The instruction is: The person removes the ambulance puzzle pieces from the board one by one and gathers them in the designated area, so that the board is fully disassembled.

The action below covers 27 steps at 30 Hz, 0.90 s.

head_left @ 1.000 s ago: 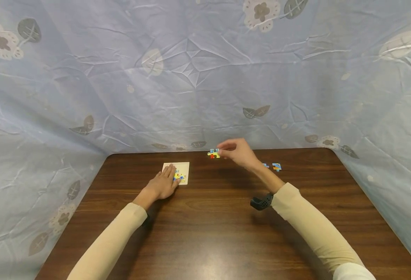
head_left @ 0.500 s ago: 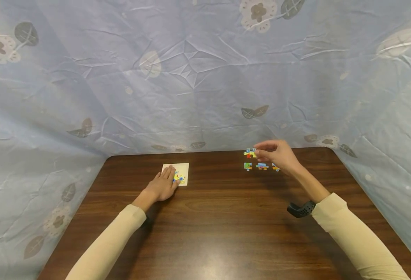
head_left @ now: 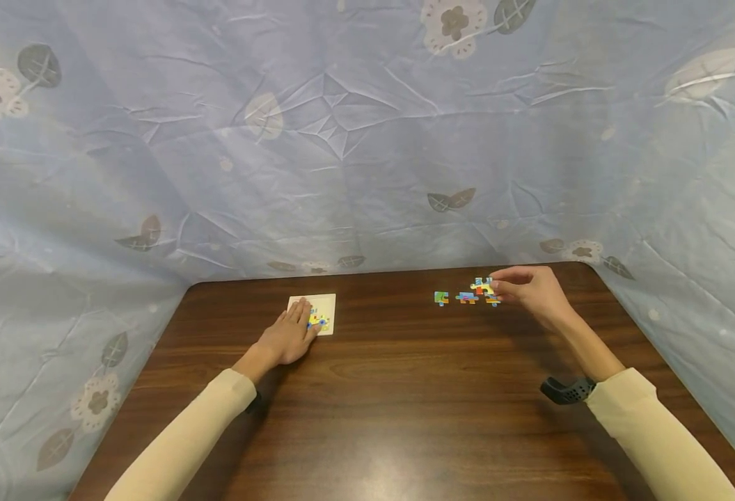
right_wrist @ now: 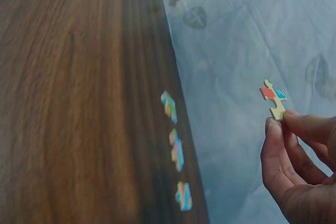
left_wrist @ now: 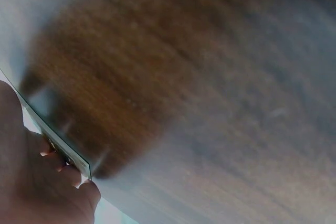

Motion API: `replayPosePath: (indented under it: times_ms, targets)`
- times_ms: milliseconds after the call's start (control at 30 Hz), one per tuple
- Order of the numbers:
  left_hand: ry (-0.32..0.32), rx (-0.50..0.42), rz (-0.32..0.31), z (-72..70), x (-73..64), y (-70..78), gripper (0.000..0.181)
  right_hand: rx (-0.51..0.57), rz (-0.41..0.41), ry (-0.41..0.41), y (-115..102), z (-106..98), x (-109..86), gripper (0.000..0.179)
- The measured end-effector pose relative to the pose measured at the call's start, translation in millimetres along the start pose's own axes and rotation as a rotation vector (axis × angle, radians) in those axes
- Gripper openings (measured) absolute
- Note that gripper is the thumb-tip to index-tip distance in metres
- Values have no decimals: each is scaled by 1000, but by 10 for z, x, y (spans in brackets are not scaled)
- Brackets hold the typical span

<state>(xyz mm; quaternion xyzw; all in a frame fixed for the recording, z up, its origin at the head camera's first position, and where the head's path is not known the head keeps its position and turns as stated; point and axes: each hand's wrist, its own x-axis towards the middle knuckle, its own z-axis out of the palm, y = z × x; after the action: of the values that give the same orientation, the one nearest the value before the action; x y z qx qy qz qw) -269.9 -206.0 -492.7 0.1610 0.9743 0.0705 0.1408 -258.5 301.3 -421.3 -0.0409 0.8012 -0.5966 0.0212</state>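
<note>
You've 3 pcs (head_left: 467,298) out on the surface (head_left: 367,396), 4th pc (right_wrist: 274,98) pinched in your R hand (head_left: 535,296), prob. yet to go down, L hand (head_left: 286,339) flat on board (head_left: 325,302), fingers straight

A dark brown, wood-grained table (head_left: 380,390) carries a square, cream-coloured puzzle board (head_left: 327,302) on its left half, near the far edge. Well to the right, three small, multicoloured jigsaw pieces (head_left: 465,298) lie in a row, apart from one another.

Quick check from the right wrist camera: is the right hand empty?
No, the right hand pinches a small, flat jigsaw piece, yellow with red and blue patches.
</note>
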Motion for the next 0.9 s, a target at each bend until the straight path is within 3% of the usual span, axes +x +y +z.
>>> replayPosePath:
  times_ms: [167, 467, 900]
  targets:
    - [15, 7, 3, 14, 5, 12, 76, 51, 33, 13, 226, -135, -13, 47]
    - [29, 14, -2, 34, 13, 12, 76, 21, 123, -38, 549, -296, 0, 50]
    - [28, 4, -8, 48, 26, 8, 76, 2, 214, -80, 775, -254, 54, 46]
